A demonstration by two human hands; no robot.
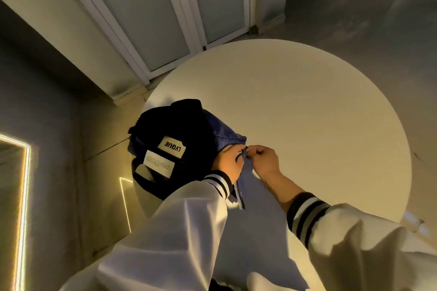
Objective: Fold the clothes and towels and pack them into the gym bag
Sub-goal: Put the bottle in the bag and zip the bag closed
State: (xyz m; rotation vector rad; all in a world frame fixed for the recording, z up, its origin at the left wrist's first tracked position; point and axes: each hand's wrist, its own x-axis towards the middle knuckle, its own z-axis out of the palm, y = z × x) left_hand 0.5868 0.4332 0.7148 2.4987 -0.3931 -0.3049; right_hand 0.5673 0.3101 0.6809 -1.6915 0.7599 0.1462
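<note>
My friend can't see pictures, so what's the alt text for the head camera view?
A person's left hand and right hand pinch the drawstring at the gathered blue mouth of a dark gym bag. The bag lies on a round white table.

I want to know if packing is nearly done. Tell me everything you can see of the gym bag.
The gym bag is dark navy and black, of smooth nylon-like cloth, with pale labels on its side, one reading LVQUE. It looks full and lies at the left edge of the round table. The left hand grips its blue end; the right hand pinches something small there, a pull or cord, I cannot tell.
</note>
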